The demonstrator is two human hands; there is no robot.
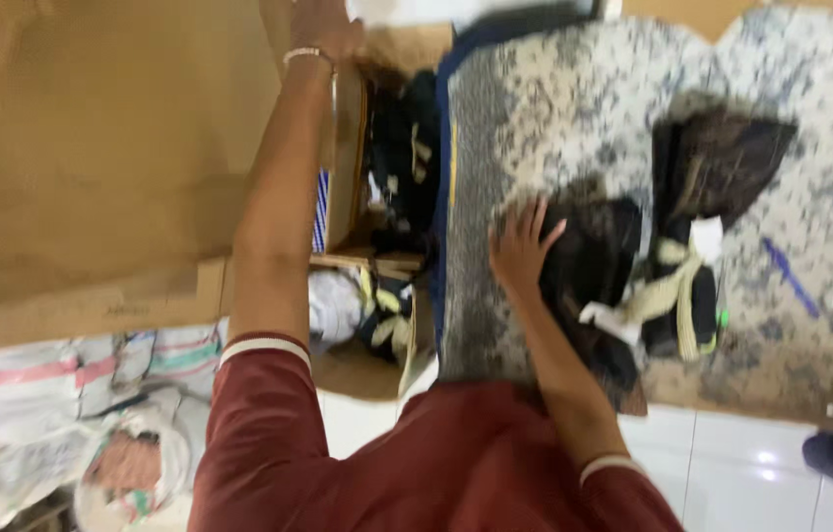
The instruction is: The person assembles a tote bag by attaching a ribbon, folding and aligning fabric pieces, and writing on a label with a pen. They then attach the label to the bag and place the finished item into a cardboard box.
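Pressing my right hand point(523, 246), grip spread flat, on the dark garment point(594, 266) to pin it to the patterned worktop point(574, 99); left hand point(323, 30) at the cardboard box point(343, 197), grip unclear.

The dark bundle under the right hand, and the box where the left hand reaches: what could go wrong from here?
1. The right hand only lies flat on the dark bundle; its loose pale straps could snag or slip off.
2. The left hand reaches high into the cardboard box; the flap may bend and the contents spill.
3. The picture is blurred, so the grip is uncertain.
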